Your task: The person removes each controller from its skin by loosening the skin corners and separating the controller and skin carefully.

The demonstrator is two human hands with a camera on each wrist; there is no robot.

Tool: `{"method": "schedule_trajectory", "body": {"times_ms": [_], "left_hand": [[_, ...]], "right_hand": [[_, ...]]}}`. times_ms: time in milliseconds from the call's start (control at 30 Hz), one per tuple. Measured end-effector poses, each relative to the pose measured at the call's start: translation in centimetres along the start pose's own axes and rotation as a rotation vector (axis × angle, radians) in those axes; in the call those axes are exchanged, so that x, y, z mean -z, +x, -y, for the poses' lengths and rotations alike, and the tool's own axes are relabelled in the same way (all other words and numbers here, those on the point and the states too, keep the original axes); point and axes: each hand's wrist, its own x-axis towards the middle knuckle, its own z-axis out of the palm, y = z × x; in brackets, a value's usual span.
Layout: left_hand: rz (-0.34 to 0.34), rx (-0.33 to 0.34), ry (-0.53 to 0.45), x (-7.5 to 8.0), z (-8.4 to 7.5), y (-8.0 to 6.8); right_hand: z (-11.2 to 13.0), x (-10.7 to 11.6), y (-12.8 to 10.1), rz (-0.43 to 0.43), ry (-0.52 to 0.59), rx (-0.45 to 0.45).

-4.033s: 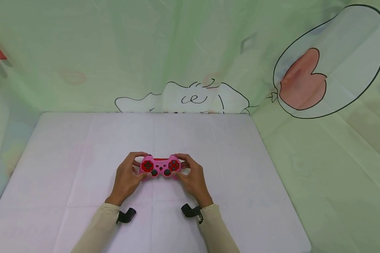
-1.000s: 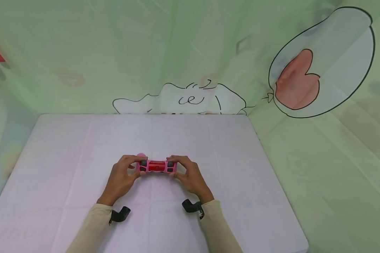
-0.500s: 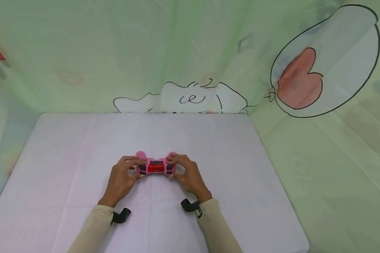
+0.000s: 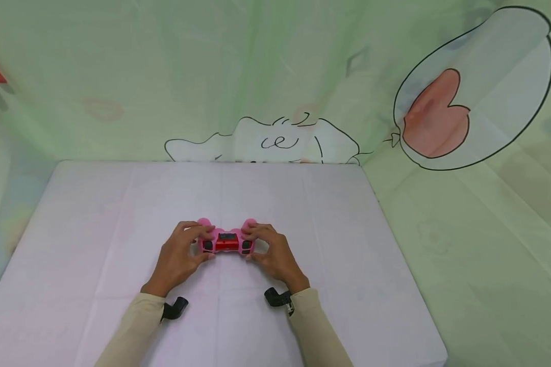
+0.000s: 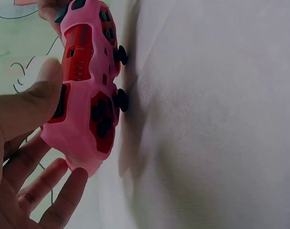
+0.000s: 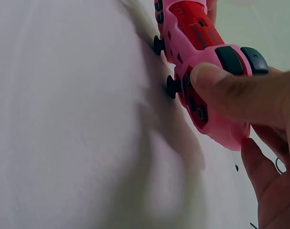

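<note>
A pink game controller [image 4: 234, 240] with a red middle strip is held between both hands over the white table, its underside turned up and its two grips pointing to the far side. In the wrist views its black thumbsticks face the table, close over the cloth. My left hand [image 4: 176, 259] pinches the left end, thumb at the near edge by the black shoulder buttons and fingers over the back. My right hand [image 4: 277, 256] pinches the right end; in the right wrist view its thumb [image 6: 209, 76] lies across the edge beside the face buttons.
The white table [image 4: 372, 306] spreads around the hands, with its edge to the right. Behind it hangs a green printed cloth [image 4: 165, 66] with a balloon drawing. A black wrist camera [image 4: 176, 308] sits at the left cuff, another [image 4: 277, 297] at the right.
Four seconds ago the controller's button face showed upward. It has since been tipped over, through its shoulder-button edge, so the underside now shows. Both hands have kept hold of its ends.
</note>
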Motion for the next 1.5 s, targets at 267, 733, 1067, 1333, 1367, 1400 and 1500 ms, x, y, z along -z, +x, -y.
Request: {"method": "schedule_trajectory", "body": {"times_ms": [267, 733, 1067, 1333, 1367, 1400, 1500], "left_hand": [[0.099, -0.019, 0.044, -0.2, 0.1, 0.4], [0.084, -0.05, 0.107, -0.6, 0.0, 0.6], [0.084, -0.057, 0.128, -0.6, 0.1, 0.5], [0.109, -0.08, 0.152, -0.4, 0.2, 0.4], [0.113, -0.085, 0.154, -0.4, 0.3, 0.4], [0.113, -0.09, 0.158, -0.5, 0.3, 0.3], [0.113, -0.109, 0.161, -0.5, 0.2, 0.3]], "right_hand": [[0.7, 0.9, 0.2, 0.064, -0.003, 0.03], [2.9, 2.5, 3.1, 0.351, 0.001, 0.154], [3.1, 2.9, 4.2, 0.405, -0.286, 0.217], [2.9, 3.5, 5.0, 0.408, -0.403, 0.308], [3.0, 3.5, 5.1, 0.412, -0.41, 0.318], [2.9, 3.6, 5.2, 0.42, -0.413, 0.328], [3.0, 3.7, 5.7, 0.465, -0.383, 0.348]]}}
